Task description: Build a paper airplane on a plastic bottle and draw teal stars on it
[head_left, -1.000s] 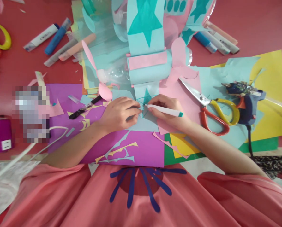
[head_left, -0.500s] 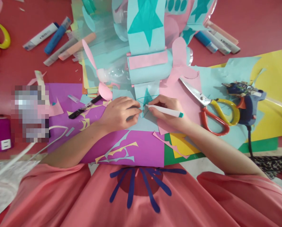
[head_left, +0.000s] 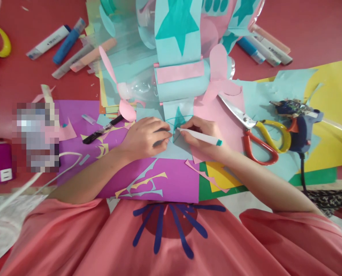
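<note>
Between the fingers of my right hand (head_left: 203,136) is a white marker (head_left: 203,137) with a teal end, its tip on a teal star (head_left: 178,117) that is partly coloured in. The star is on a light blue paper flap (head_left: 171,107) joined to a plastic bottle (head_left: 142,86) wrapped in light blue paper. My left hand (head_left: 148,137) lies on the paper just left of the star, fingers slightly bent and apart, holding nothing. A pink paper propeller (head_left: 126,109) sits on the bottle's cap. Another flap above the bottle bears a filled teal star (head_left: 178,28).
Right of my hands lie scissors (head_left: 255,128) and a blue glue gun (head_left: 301,130) with a cord. Several markers (head_left: 70,40) are at upper left, more (head_left: 270,46) at upper right. Paper scraps (head_left: 143,183) cover a purple sheet (head_left: 176,180). A black pen (head_left: 103,129) lies left.
The marker tip has shifted very slightly at the star while my right hand stays in nearly the same place. My left hand has not visibly moved.
</note>
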The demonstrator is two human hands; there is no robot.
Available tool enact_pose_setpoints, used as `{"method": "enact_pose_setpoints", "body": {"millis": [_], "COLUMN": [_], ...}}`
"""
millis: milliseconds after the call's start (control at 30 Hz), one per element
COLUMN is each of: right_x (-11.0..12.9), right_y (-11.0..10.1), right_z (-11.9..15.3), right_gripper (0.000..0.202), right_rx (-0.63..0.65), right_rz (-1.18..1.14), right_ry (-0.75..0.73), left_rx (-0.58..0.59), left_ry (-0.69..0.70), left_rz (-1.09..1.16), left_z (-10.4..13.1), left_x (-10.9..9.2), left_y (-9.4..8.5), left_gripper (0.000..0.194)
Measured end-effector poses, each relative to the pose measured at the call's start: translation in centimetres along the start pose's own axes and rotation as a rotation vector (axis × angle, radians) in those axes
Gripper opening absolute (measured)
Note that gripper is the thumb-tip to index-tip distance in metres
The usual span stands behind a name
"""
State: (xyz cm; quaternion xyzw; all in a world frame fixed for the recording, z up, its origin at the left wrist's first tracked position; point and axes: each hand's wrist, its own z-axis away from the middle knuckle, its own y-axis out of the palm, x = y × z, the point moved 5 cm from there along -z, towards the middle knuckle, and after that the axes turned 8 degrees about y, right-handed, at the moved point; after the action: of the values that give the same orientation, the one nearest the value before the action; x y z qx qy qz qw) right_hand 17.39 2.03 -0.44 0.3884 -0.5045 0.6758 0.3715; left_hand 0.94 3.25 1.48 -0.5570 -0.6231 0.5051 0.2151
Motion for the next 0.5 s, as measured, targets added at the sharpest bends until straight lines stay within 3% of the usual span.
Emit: {"method": "enact_pose_setpoints", "body": {"millis": [200, 367, 500], "right_x": [0.11, 0.16, 0.38], "right_y": [0.44, 0.01, 0.24], "right_z": [0.21, 0.15, 0.36], "right_gripper": [0.012, 0.012, 0.012], "right_rx": [0.059, -0.014, -0.012], "right_rz": [0.011, 0.04, 0.067], "right_ry": [-0.083, -0.041, -0.093], "left_rx": [0.01, 0.032, 0.024], "left_ry": [-0.007, -0.02, -0.018], "left_rz": [0.003, 0.017, 0.009], "left_z": [0.0, 0.11, 0.15], "left_x": [0.13, 0.29, 0.21], "left_y": [0.08, 0.23, 0.2], "left_gripper": [0.028, 0.029, 0.028]}}
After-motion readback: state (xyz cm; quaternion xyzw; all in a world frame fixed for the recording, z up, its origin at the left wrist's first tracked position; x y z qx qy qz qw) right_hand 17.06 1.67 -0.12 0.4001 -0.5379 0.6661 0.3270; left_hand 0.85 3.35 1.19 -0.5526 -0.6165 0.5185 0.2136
